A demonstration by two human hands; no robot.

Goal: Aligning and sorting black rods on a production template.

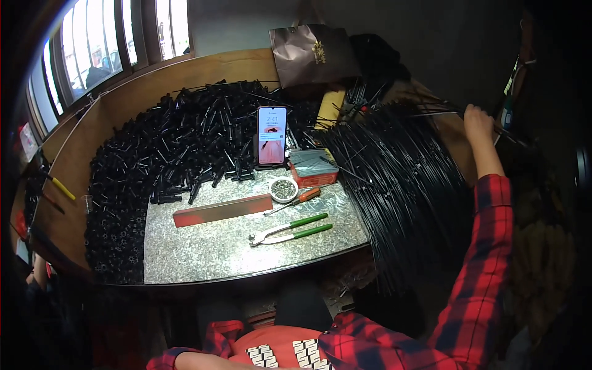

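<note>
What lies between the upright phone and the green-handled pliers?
The head view shows a white bowl of small pieces, then an orange-handled screwdriver.

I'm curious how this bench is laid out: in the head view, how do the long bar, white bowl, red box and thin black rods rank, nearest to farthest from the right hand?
1. Thin black rods, right side, beside the hand.
2. Red box, left of the rods.
3. White bowl, near mid-bench.
4. Long bar, farther left.

Glossy plastic-looking strands (407,179) left of right hand (480,126); farther left, shiny metal end-cutting pincers (265,236), glossy stone-look worktop (203,259).
</note>
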